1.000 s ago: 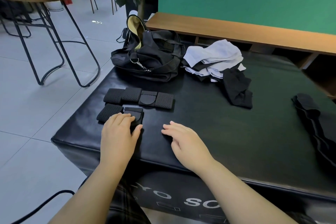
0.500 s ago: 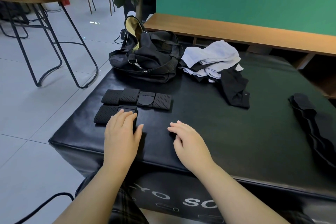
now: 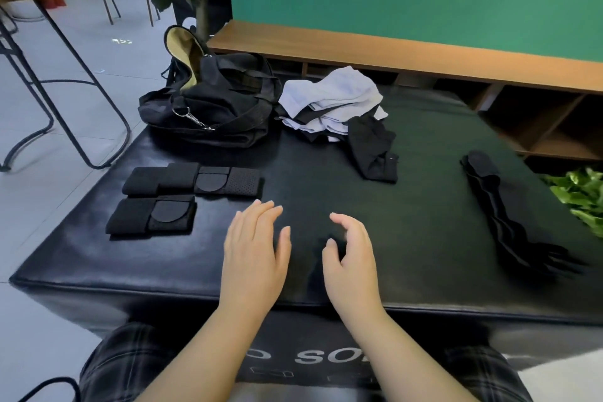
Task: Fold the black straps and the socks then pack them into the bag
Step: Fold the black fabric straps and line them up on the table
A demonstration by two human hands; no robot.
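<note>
Two rows of folded black straps lie at the left of the black padded table (image 3: 424,206): a longer far row (image 3: 192,178) and a shorter near row (image 3: 151,216). My left hand (image 3: 256,248) hovers flat over the table to the right of the near row, holding nothing. My right hand (image 3: 350,258) is beside it, fingers loosely curved, empty. A black bag (image 3: 212,108) with a tan lining sits open at the far left. A pile of white and black socks (image 3: 332,104) lies beside the bag, with one black sock (image 3: 375,150) in front. Unfolded black straps (image 3: 502,215) lie stretched out at the right.
A wooden shelf unit (image 3: 391,52) with a green wall above runs behind the table. A metal-legged stool (image 3: 58,81) stands on the tiled floor to the left. Green leaves (image 3: 577,196) show at the right edge. A potted plant stands behind the bag.
My left hand has lifted off the near folded straps and moved right toward the table's middle. My right hand has shifted slightly and its fingers have curved.
</note>
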